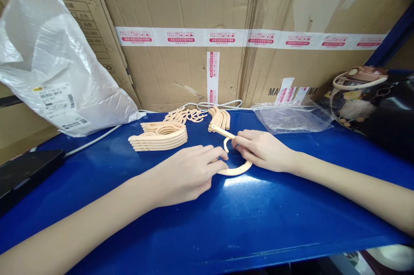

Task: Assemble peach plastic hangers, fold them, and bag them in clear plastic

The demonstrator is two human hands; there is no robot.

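Note:
A beige plastic hanger part (236, 171) with a curved lower edge is between my two hands, just above or on the blue tabletop. My left hand (194, 171) pinches its left end between thumb and fingers. My right hand (258, 148) closes around its right side, and a straight beige arm (223, 131) and a small curved hook (226, 145) stick out by those fingers. How these pieces join is hidden by the hand. Beyond my left hand lies a stack of hanger parts (158, 140). Loose hooks (186, 115) and a row of arm pieces (220, 116) lie behind.
Large cardboard boxes (181, 72) wall off the back of the blue table (207, 232). A white plastic mailer bag (48, 64) leans at left, above a black device (29, 176). Clear plastic (291, 117), a strapped cup (352, 94) and a black bag (394, 107) sit at right.

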